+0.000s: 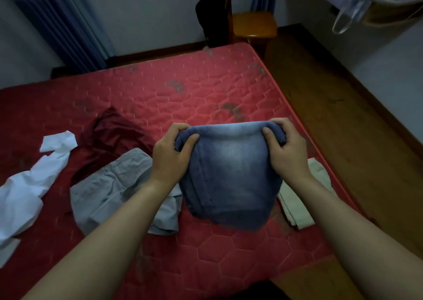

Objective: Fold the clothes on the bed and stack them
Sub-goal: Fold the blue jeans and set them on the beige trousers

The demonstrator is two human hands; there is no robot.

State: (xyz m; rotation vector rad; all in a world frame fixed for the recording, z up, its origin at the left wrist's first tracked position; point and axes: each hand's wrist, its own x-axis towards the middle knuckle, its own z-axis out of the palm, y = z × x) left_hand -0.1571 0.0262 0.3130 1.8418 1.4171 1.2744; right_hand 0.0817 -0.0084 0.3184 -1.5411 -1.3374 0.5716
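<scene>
My left hand (170, 154) and right hand (288, 154) curl fingers (180, 128) round folded jeans (231, 176). Beige garment (297, 210) lies folded right of them; grey shorts (107, 192), maroon top (114, 130) and white shirt (29, 185), left, await folding.

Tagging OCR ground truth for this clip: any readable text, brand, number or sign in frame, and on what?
None can be read.
The jeans, gripped by the left hand and right hand, show no tag or label.
No lettering shows on the grey shorts, white shirt, dark red garment, beige cloth, mattress or chair.
</scene>
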